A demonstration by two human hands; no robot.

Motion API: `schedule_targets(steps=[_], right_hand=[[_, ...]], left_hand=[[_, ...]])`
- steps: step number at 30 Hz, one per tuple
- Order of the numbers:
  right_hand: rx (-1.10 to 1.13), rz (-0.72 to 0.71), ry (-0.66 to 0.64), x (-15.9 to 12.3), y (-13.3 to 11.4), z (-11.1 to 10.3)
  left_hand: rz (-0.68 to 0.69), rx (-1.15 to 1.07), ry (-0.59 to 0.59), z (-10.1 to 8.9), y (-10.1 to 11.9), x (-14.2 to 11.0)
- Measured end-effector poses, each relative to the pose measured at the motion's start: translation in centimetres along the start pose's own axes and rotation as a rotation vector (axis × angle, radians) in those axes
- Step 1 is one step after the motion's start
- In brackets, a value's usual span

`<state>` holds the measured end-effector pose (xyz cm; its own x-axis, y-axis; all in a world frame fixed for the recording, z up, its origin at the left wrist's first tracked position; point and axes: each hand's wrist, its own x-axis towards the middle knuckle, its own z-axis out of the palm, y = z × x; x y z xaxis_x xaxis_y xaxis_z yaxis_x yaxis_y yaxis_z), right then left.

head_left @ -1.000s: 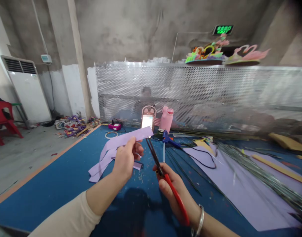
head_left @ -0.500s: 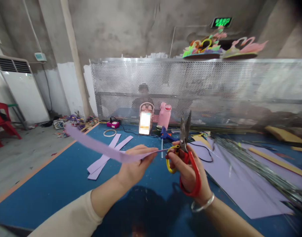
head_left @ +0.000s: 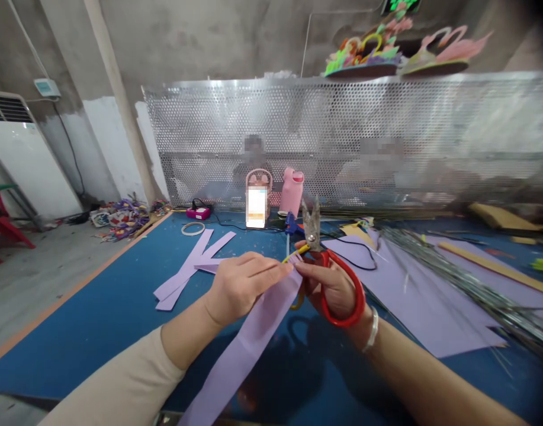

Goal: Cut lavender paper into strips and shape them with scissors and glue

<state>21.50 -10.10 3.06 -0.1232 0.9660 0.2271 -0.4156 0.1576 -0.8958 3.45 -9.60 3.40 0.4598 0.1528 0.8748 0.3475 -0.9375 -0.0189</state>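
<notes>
Grasping purple strip (head_left: 248, 343) near its upper end with left hand (head_left: 235, 284), knuckles up. Also touching that end with thumb of right hand (head_left: 337, 290), so strip end sits between both sets of fingertips. Ridged at the top there; cannot tell folds from cuts. Draping below left hand, down out of view at the bottom.

Also holding scissors (head_left: 312, 236) in right hand: red loop around fingers, yellow loop below thumb and partly behind strip, blades pointing up past the fingertips, slightly apart at the tips. Wearing bracelet (head_left: 372, 331) on the same wrist.

On desk (head_left: 98, 313), beyond and left of left hand: two crossed purple strips (head_left: 182, 275). Just beside left hand: short purple piece (head_left: 206, 265), partly hidden; cannot tell if joined to anything. Farther past left hand: pale ring (head_left: 193, 229), magenta box (head_left: 198, 213), lit phone (head_left: 256, 207) propped upright.

Beyond right hand: blue glue gun (head_left: 293, 225), with pink bottle (head_left: 292, 192) behind it. Right of right hand: black cord (head_left: 369, 264) curving over purple sheet (head_left: 422, 307), then bundle of thin stems (head_left: 466, 278) farther out. Behind everything, well past both hands: perforated metal panel (head_left: 200, 130).
</notes>
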Motion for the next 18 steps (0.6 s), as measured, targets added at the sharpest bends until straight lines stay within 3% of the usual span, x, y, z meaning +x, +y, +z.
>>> schedule_targets(steps=[2, 4, 6, 7, 9, 13, 18], right_hand=[[0.026, 0.018, 0.019, -0.02, -0.1, 0.04], [0.049, 0.032, 0.04, -0.08, -0.22, 0.09], [0.036, 0.012, 0.05, -0.13, -0.34, 0.11], [0.023, -0.005, 0.051, -0.15, -0.39, 0.1], [-0.005, -0.038, 0.045, -0.18, -0.47, 0.01], [-0.022, -0.068, 0.062, -0.21, -0.55, -0.22], [-0.008, -0.079, 0.067, -0.2, -0.85, -0.22]], left_hand=[[-0.305, -0.164, 0.015, 0.37, 0.38, 0.12], [-0.732, -0.418, -0.02, 0.6, 0.6, 0.4], [-1.098, -0.736, -0.13, 0.64, 0.51, 0.7], [-1.213, -0.882, -0.193, 0.59, 0.37, 0.79], [-1.289, -1.052, -0.297, 0.38, 0.07, 0.84], [-1.18, -0.991, -0.44, 0.0, -0.02, 0.72], [-1.177, -0.974, -0.439, 0.23, 0.42, 0.71]])
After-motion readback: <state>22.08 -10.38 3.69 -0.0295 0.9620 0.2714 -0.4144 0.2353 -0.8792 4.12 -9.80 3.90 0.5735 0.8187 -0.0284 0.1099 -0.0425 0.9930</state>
